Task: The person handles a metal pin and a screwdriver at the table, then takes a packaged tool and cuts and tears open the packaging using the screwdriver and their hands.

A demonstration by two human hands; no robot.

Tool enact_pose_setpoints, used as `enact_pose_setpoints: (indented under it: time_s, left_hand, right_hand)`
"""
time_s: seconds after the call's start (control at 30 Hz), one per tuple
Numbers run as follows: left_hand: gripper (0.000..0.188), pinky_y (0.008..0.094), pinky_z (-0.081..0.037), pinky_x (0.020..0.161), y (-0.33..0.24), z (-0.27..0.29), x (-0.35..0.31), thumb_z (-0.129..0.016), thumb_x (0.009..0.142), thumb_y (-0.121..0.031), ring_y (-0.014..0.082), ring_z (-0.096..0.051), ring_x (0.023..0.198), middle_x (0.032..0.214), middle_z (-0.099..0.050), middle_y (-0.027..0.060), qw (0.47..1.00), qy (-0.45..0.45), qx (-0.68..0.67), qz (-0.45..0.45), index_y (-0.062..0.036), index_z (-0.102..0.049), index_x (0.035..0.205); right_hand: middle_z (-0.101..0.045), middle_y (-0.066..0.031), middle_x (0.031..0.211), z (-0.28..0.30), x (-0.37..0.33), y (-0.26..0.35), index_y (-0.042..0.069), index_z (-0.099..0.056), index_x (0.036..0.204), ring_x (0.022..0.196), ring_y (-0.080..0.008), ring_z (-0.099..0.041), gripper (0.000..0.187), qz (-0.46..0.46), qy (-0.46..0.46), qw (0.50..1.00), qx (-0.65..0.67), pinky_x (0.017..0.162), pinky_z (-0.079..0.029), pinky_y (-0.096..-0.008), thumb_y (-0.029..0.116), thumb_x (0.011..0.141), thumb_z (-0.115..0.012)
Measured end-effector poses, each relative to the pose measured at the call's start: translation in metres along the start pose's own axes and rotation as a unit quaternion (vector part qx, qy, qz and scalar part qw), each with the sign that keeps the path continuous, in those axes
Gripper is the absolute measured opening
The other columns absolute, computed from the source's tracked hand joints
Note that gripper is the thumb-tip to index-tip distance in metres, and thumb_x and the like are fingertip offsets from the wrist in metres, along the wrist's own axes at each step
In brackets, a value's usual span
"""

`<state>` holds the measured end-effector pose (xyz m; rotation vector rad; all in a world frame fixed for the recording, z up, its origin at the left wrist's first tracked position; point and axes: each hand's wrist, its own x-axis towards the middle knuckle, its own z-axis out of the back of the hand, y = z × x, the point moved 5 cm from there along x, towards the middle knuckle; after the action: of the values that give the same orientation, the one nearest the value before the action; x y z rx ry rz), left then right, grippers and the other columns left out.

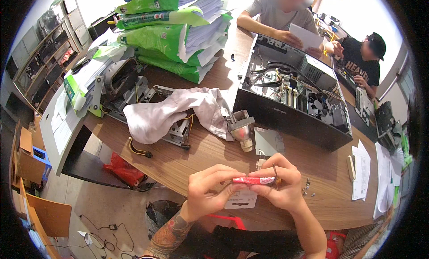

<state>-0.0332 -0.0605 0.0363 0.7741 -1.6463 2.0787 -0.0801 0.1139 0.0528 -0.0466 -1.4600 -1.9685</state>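
Note:
Close to the near edge of the table, both my hands are raised and pinch a small red-and-white tube [254, 180] lying level between them. My left hand [209, 187] grips its left end between thumb and fingers. The other end is in my right hand [283, 183], where a thin dark strip also shows by the fingers. Under the hands lies a white card [241, 200] with a slot in it, partly hidden. Just beyond are a flat grey metal plate [269, 142] and a grey-and-cream bulb-shaped part [242, 130]. Several small screws [306, 186] lie right of my right hand.
An open black computer case [290, 113] fills the right of the table. A pale cloth [163, 113] covers part of a metal chassis [178, 136]. Green-wrapped paper packs [156, 40] are stacked at the back. Two people sit beyond the case. Papers [361, 174] lie far right.

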Motion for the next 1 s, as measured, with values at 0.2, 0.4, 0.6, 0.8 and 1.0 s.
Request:
enact_pose_setpoints:
  time_s: [0.2, 0.4, 0.6, 0.8, 1.0]
  left_hand:
    - [0.019, 0.0268, -0.049, 0.062, 0.007, -0.003, 0.001, -0.079, 0.076, -0.004, 0.0181, -0.066, 0.072, 0.085, -0.071, 0.0130, 0.999, 0.009, -0.033, 0.043, 0.0012, -0.070, 0.092]
    - [0.017, 0.0233, -0.042, 0.057, 0.014, -0.002, 0.001, -0.076, 0.079, -0.005, 0.0131, -0.063, 0.071, 0.085, -0.071, 0.0094, 0.995, 0.014, -0.062, 0.075, -0.0024, -0.071, 0.094]
    - [0.014, 0.0231, -0.042, 0.057, 0.019, -0.006, 0.000, -0.075, 0.082, -0.007, 0.0123, -0.062, 0.072, 0.085, -0.070, 0.0090, 0.984, 0.023, -0.132, 0.115, -0.0021, -0.072, 0.095]
    - [0.015, 0.0238, -0.046, 0.060, 0.018, -0.002, 0.000, -0.075, 0.082, -0.008, 0.0138, -0.064, 0.071, 0.084, -0.071, 0.0096, 0.990, 0.031, -0.100, 0.091, -0.0015, -0.072, 0.095]
    - [0.015, 0.0242, -0.046, 0.059, 0.016, -0.004, 0.001, -0.074, 0.081, -0.005, 0.0140, -0.064, 0.070, 0.083, -0.071, 0.0098, 0.991, 0.024, -0.099, 0.082, -0.0016, -0.072, 0.095]
  right_hand:
    - [-0.060, -0.0047, 0.084, -0.003, 0.000, -0.006, 0.009, -0.077, 0.100, 0.076, -0.0146, -0.058, 0.032, 0.004, -0.011, 1.000, -0.013, 0.067, -0.049, -0.0269, 0.010, 0.069, -0.085]
    - [-0.062, -0.0047, 0.084, -0.002, 0.000, -0.004, 0.009, -0.077, 0.100, 0.075, -0.0147, -0.060, 0.032, 0.019, -0.025, 0.999, -0.028, 0.065, -0.050, -0.0268, 0.009, 0.070, -0.085]
    - [-0.063, -0.0050, 0.084, 0.001, -0.003, 0.001, 0.008, -0.077, 0.095, 0.073, -0.0143, -0.061, 0.029, 0.036, -0.042, 0.996, -0.067, 0.064, -0.051, -0.0268, 0.007, 0.068, -0.085]
    - [-0.064, -0.0054, 0.082, -0.002, -0.003, -0.001, 0.008, -0.077, 0.094, 0.071, -0.0142, -0.061, 0.027, 0.049, -0.043, 0.995, -0.070, 0.062, -0.051, -0.0266, 0.007, 0.068, -0.085]
    - [-0.064, -0.0059, 0.081, -0.001, -0.003, -0.002, 0.007, -0.076, 0.093, 0.069, -0.0142, -0.061, 0.024, 0.049, -0.043, 0.996, -0.064, 0.060, -0.050, -0.0270, 0.007, 0.070, -0.084]
